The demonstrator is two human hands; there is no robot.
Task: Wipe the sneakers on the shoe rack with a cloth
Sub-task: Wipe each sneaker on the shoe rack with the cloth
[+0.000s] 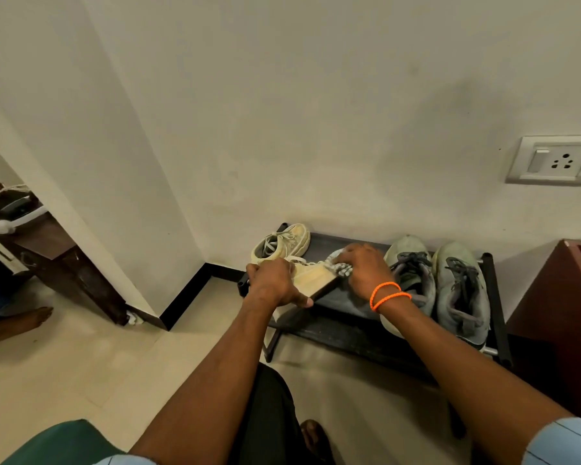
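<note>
A low black shoe rack (346,310) stands against the wall. My left hand (275,280) grips a cream sneaker (312,280), tipped on its side above the rack's left end so its brown sole edge shows. My right hand (363,268) presses a pale checked cloth (341,266) against that sneaker's toe; most of the cloth is hidden under the fingers. The other cream sneaker (282,245) sits upright at the rack's back left. A pair of grey-green sneakers (450,290) with dark laces lies on the rack's right half.
A dark red cabinet (560,303) stands right of the rack. A wall socket (550,161) is above it. A wall corner juts out at left, with a brown table (61,256) and another person's bare foot (17,322) beyond. Pale tiled floor lies in front.
</note>
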